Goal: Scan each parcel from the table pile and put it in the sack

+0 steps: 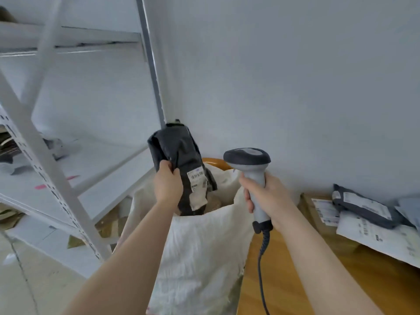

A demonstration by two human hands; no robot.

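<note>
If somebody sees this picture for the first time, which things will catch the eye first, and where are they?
In the centre, the left hand grips a dark grey parcel with a white label, its lower end at the mouth of the white sack. Just right of it, the right hand holds a corded grey scanner upright. At the far right, more parcels lie piled on the wooden table.
</note>
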